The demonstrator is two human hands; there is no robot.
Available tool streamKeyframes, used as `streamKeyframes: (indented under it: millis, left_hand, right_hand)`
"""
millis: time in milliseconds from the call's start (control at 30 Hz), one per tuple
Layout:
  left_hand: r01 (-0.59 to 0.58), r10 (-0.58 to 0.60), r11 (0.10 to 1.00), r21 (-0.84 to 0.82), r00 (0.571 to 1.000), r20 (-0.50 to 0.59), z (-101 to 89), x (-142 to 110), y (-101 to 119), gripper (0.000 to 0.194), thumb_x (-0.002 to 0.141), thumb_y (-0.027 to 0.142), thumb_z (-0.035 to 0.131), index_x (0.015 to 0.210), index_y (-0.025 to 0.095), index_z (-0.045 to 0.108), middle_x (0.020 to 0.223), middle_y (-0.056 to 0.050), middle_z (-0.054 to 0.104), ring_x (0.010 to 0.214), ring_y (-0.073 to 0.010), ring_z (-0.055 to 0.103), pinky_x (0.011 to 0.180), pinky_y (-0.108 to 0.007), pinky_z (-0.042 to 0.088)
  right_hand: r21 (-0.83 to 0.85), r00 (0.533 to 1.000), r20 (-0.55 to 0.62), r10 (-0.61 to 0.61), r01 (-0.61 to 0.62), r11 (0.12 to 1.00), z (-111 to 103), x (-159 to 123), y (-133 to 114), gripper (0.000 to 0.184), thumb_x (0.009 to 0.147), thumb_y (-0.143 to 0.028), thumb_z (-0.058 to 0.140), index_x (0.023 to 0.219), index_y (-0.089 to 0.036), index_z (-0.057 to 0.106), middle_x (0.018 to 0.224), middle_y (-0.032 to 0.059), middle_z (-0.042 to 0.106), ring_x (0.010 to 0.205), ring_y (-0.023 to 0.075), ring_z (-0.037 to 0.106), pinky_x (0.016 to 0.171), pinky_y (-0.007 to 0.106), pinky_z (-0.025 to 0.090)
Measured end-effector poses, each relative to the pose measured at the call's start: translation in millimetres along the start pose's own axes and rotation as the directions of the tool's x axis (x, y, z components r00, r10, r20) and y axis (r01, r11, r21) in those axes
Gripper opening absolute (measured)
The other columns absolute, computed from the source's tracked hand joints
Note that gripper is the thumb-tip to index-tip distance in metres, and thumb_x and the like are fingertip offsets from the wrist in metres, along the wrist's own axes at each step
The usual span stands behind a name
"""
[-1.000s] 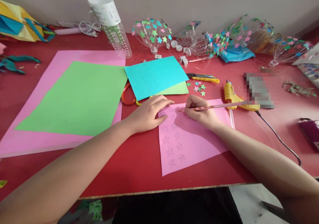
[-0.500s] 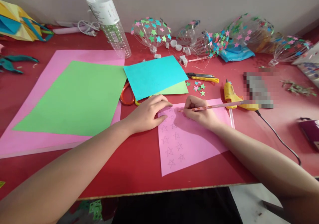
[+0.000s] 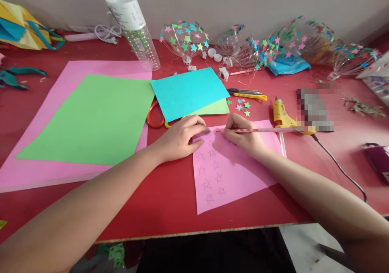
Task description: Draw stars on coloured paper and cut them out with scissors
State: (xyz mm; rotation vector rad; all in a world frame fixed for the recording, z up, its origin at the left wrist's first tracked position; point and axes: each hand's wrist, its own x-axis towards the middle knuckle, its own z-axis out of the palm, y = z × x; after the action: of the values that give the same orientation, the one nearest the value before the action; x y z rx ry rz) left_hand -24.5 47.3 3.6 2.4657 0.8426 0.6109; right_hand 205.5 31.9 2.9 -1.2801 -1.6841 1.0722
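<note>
A pink sheet of paper (image 3: 237, 175) lies near the table's front edge, with two columns of hand-drawn stars on its left part. My right hand (image 3: 244, 137) grips a pencil (image 3: 267, 130), its tip at the sheet's upper left. My left hand (image 3: 184, 137) rests on the sheet's top left corner, fingers stretched out and holding nothing. Just behind my hands, a blue sheet (image 3: 190, 94) lies over a light green sheet (image 3: 212, 107). Scissors with an orange handle (image 3: 154, 117) are partly covered by the blue sheet.
Left are a large green sheet (image 3: 91, 119), pink paper (image 3: 75, 67) and pliers (image 3: 18, 76). Behind stand a plastic bottle (image 3: 130, 26) and star-covered clear ornaments (image 3: 185, 38). A utility knife (image 3: 249, 94), cut paper stars (image 3: 243, 106) and a yellow glue gun (image 3: 281, 115) lie right.
The pencil's tip has moved slightly up the sheet, and its back end has dropped to a nearly level angle. My left hand has stayed in place.
</note>
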Motion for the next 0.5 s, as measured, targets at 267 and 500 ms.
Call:
streamKeyframes:
  millis: [267, 500]
  left_hand:
    - [0.001, -0.001, 1.0, 0.009, 1.0, -0.001, -0.2, 0.2, 0.2, 0.024, 0.09, 0.012, 0.055, 0.111, 0.014, 0.065, 0.108, -0.009, 0.057, 0.104, -0.0224, 0.056, 0.095, -0.038, 0.048]
    - [-0.002, 0.002, 1.0, 0.009, 1.0, 0.001, -0.3, -0.6, -0.5, 0.024, 0.089, 0.012, 0.056, 0.112, 0.011, 0.065, 0.109, -0.01, 0.057, 0.104, -0.0224, 0.056, 0.093, -0.037, 0.048]
  right_hand:
    - [-0.011, 1.0, -0.02, -0.009, 0.009, 1.0, 0.8, 0.7, 0.1, 0.016, 0.075, -0.014, 0.053, 0.066, -0.022, 0.043, 0.057, -0.005, 0.045, 0.053, 0.0101, 0.037, 0.051, 0.025, 0.026]
    - [-0.049, 1.0, 0.01, -0.01, 0.011, 0.999, -1.6, 1.0, -0.5, 0.018, 0.073, -0.015, 0.055, 0.065, -0.022, 0.04, 0.055, -0.007, 0.039, 0.05, 0.0087, 0.035, 0.049, 0.025, 0.024]
